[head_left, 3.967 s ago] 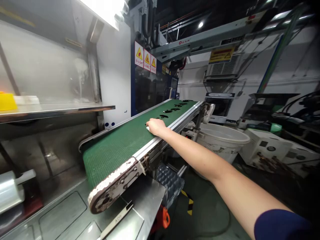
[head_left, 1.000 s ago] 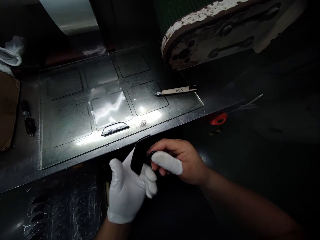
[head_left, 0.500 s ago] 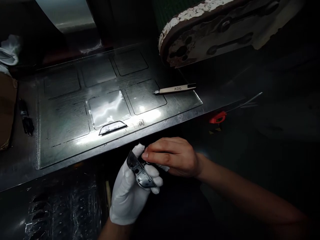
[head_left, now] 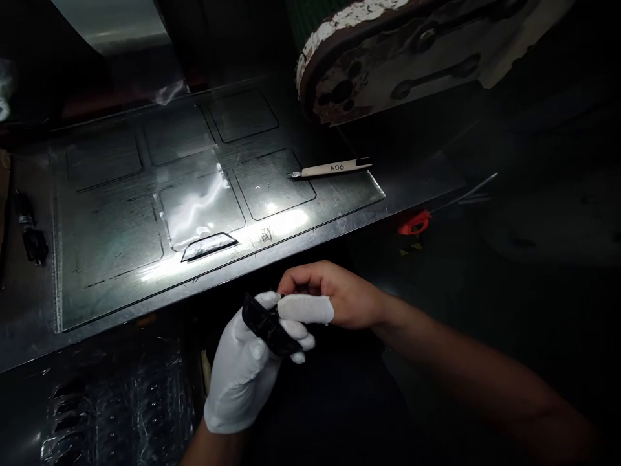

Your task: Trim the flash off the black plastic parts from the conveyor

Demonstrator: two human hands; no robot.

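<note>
White glove fabric covers your left hand, and its grip is closed around a dark, elongated part, just below the middle of the frame. You have the part tilted, its upper end toward the left and its lower end toward the right, with gloved fingers behind and beside it. Your right hand comes in from the right, bare except for a white cover on the thumb. Its thumb and fingers meet close to the part's upper side; you cannot tell from this view whether that grip pinches a separate small piece or the part itself.

Beyond your hands, a metal surface slants across the frame, bearing a clear sheet with dark rounded outlines. Near the sheet's front edge lies a dark-rimmed piece with a pale, shiny middle. To its upper right you have a pale-handled tool marked A06, its metal tip pointing left. A black pen lies at the left of the frame. A worn conveyor end fills the upper right, clear moulded trays with dark shapes sit at the lower left, and a red object shows past the surface's edge, right of centre.
</note>
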